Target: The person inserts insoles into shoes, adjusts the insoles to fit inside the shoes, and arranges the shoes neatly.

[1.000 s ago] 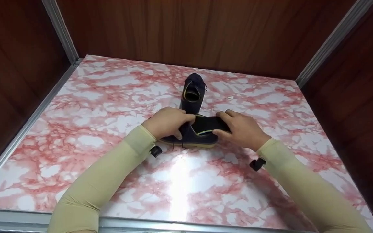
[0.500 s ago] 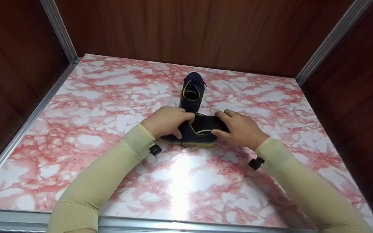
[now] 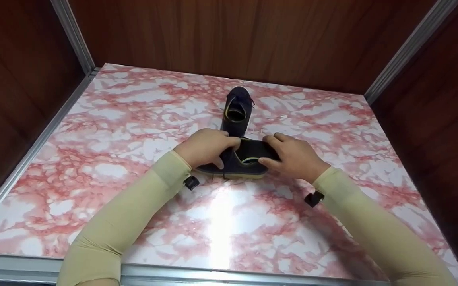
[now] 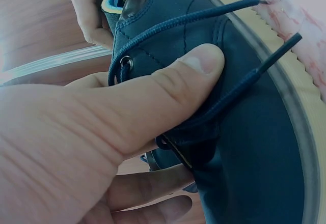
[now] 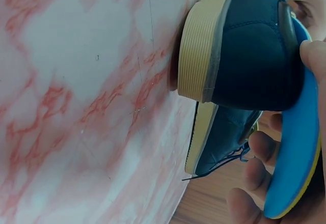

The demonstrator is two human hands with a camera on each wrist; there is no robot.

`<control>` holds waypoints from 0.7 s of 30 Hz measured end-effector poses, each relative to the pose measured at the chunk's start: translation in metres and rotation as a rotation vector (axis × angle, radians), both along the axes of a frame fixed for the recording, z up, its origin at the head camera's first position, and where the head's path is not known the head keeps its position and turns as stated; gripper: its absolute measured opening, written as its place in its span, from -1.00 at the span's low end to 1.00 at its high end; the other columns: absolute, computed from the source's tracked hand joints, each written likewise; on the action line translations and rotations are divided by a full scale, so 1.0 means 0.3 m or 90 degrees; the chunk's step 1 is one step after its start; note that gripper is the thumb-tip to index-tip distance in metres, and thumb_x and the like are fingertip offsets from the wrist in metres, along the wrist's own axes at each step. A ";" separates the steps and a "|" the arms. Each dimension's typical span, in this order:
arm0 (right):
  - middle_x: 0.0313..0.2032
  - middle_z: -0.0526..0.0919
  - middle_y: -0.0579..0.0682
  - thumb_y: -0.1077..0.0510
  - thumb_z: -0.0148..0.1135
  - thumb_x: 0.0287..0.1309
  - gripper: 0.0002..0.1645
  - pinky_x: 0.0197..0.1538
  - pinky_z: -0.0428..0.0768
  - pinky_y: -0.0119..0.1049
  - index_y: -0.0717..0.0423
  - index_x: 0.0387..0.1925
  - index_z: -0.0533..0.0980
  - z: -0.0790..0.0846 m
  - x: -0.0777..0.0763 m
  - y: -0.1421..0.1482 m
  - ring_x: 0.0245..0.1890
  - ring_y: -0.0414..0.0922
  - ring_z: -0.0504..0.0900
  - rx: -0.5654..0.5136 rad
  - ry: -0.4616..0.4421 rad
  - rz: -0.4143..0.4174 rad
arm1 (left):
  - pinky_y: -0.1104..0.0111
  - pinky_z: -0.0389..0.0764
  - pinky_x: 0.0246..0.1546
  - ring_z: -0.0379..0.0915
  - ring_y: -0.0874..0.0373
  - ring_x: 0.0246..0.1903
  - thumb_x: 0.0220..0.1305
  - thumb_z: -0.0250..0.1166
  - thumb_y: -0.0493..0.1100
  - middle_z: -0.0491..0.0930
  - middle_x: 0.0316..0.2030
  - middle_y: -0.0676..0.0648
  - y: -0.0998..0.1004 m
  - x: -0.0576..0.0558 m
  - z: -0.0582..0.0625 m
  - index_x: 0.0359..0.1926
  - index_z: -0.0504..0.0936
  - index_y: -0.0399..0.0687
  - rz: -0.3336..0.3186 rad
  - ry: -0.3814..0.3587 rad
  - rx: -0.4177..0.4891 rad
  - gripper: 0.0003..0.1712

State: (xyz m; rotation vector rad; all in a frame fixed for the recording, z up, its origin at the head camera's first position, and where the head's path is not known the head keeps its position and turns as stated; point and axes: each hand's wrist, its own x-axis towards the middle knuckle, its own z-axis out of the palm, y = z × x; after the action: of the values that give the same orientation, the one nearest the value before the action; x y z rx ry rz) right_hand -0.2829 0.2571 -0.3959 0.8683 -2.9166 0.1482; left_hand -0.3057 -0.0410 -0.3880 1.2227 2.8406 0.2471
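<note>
Almost nothing has moved | left fingers point(image 3: 233, 143) pinch shoe point(image 3: 245, 171), maybe steadying it | right fingers point(image 5: 254, 175) pinch poking-out insole point(image 5: 300, 137)

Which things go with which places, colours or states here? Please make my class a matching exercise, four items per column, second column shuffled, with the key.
Column one
1. left hand
2. right hand
3. insole
4. far shoe

Column two
A. holds the insole
B. toe pointing away from both hands
C. grips the near shoe
D. bright blue on one face

Pairs: 1-C, 2-A, 3-D, 4-B
</note>
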 end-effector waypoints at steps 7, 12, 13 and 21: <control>0.11 0.69 0.11 -0.51 0.18 0.47 -0.16 0.02 0.77 0.19 -0.08 0.48 0.45 0.010 -0.001 0.001 -0.08 0.13 0.78 0.013 -0.002 -0.001 | -0.05 0.71 0.08 0.72 -0.14 -0.07 0.04 0.75 -0.01 0.70 -0.02 -0.06 -0.003 -0.001 0.003 0.11 0.61 0.20 -0.003 0.002 -0.007 -0.35; 0.06 0.69 0.07 -0.45 0.30 0.43 -0.17 0.04 0.77 0.15 -0.04 0.45 0.48 0.016 -0.003 -0.018 -0.11 0.08 0.77 0.010 0.007 0.014 | -0.04 0.72 0.07 0.74 -0.14 -0.08 -0.01 0.76 0.00 0.71 -0.04 -0.06 -0.003 0.001 0.001 0.11 0.61 0.20 -0.004 0.009 -0.007 -0.32; 0.05 0.69 0.07 -0.44 0.32 0.42 -0.16 0.05 0.77 0.14 -0.02 0.44 0.49 0.019 -0.003 -0.023 -0.11 0.07 0.76 0.007 0.007 0.018 | -0.04 0.72 0.07 0.74 -0.14 -0.08 -0.02 0.77 0.00 0.71 -0.04 -0.06 -0.003 0.001 0.001 0.11 0.61 0.19 -0.004 0.011 -0.006 -0.31; 0.08 0.67 0.08 -0.24 0.56 0.29 -0.25 0.16 0.74 0.06 0.11 0.31 0.57 0.040 -0.014 -0.054 -0.05 0.03 0.72 -0.090 -0.079 0.017 | -0.03 0.72 0.06 0.73 -0.13 -0.09 -0.02 0.77 -0.01 0.71 -0.05 -0.06 -0.005 0.003 0.001 0.11 0.61 0.19 -0.006 0.019 -0.009 -0.31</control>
State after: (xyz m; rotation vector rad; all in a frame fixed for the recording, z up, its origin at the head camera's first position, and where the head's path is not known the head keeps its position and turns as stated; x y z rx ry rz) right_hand -0.2870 0.2408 -0.3838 0.9053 -2.9633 0.4200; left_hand -0.3047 -0.0424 -0.3876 1.2483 2.8552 0.2109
